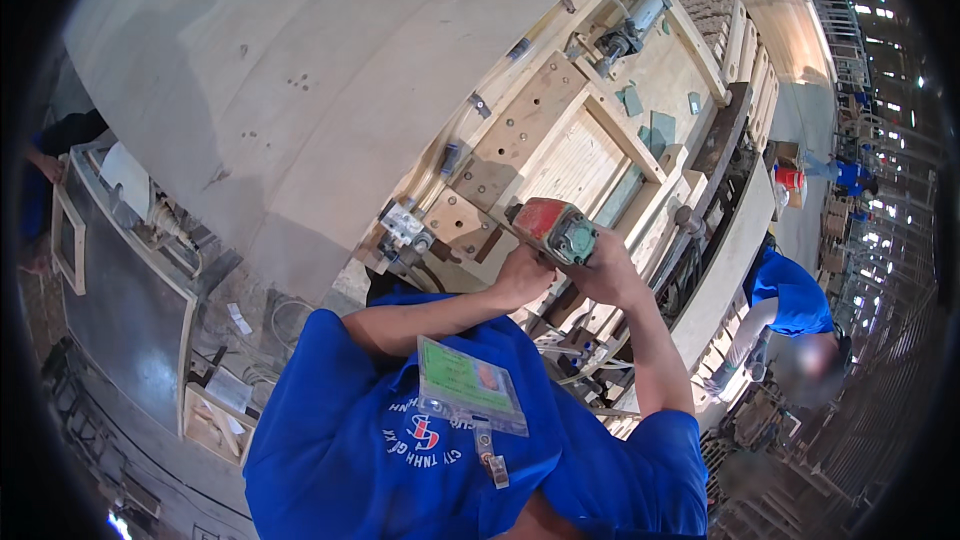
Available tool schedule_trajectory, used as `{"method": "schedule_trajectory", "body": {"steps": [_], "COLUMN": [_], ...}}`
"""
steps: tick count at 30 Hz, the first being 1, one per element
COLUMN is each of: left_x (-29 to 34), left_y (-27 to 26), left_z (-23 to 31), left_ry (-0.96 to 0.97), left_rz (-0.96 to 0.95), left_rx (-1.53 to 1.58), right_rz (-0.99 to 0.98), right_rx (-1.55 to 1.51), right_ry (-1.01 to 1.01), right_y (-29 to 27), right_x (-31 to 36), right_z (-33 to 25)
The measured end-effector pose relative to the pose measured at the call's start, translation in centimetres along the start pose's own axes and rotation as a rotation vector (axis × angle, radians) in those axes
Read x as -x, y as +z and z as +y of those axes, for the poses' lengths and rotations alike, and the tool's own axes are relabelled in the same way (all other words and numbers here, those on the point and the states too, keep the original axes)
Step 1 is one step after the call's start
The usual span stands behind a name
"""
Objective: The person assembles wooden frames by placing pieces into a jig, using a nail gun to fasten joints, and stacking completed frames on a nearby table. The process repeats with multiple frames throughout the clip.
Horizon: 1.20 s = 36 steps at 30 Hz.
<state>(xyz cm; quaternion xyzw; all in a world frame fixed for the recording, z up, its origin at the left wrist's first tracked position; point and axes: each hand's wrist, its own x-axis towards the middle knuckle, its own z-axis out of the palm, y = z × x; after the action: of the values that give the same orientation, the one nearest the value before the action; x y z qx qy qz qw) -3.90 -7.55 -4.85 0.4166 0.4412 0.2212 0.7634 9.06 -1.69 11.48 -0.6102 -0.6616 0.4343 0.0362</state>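
The left grip [525,278] is curled against the near side of a red-and-green power tool [556,230], while the right grip [608,270] is clasped around the tool's right side; both are grasping it (how the fingers wrap underneath is hidden). The power tool sits between the two grips and just beyond them, with its rounded end facing up toward the head, above a wooden fixture. Whether its far end touches the wood, I cannot tell.

Beyond the grips, a pale wooden frame [625,140] lies on the surface [690,62], its bars bordering a grained wood panel [562,165]. To the left of that panel runs a plank with bolts [522,130], and nearer the left grip, off to its left, is a silver metal fitting [405,225]. Farther out from both grips, past the frame, are some dark green pieces [660,130] and a metal cylinder [645,10]. Well to the right of the right grip, a co-worker in a blue shirt [795,290] bends forward, and a red container [790,178] stands beyond that person.
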Motion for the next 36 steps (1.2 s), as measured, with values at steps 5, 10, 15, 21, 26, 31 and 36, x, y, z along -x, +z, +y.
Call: {"method": "schedule_trajectory", "body": {"steps": [5, 10, 15, 21, 26, 31, 36], "left_x": [-0.5, -0.6, 0.5, 7.2, 9.9, 9.9, 10.3], "left_y": [-1.1, -1.0, -2.0, -6.3, -13.8, -11.9, -9.6], "left_z": [0.0, -0.3, 1.9, 9.0, 14.9, 11.1, 12.9], "left_ry": [-0.057, -0.06, -0.083, 0.353, 0.644, 0.501, 0.558], "left_rz": [-0.071, -0.048, -0.136, -0.085, 0.328, 0.085, 0.078], "left_rx": [0.106, 0.246, 0.172, -0.439, -0.538, -0.582, -1.056], "right_rz": [-0.036, -0.072, -0.008, 0.247, 0.65, 0.949, 0.922], "right_rx": [-0.008, 0.045, 0.021, -0.349, -0.573, -0.25, 0.303], "right_ry": [0.023, 0.054, 0.119, 0.529, 0.683, 0.876, 1.108], "right_y": [-0.2, -0.3, 0.1, -1.1, -0.8, -0.3, 3.6], "right_x": [-1.2, -1.8, -1.0, 7.4, 18.9, 27.5, 32.3], "right_z": [-1.6, -2.7, -3.2, -3.9, 0.2, 9.2, 18.8]}}
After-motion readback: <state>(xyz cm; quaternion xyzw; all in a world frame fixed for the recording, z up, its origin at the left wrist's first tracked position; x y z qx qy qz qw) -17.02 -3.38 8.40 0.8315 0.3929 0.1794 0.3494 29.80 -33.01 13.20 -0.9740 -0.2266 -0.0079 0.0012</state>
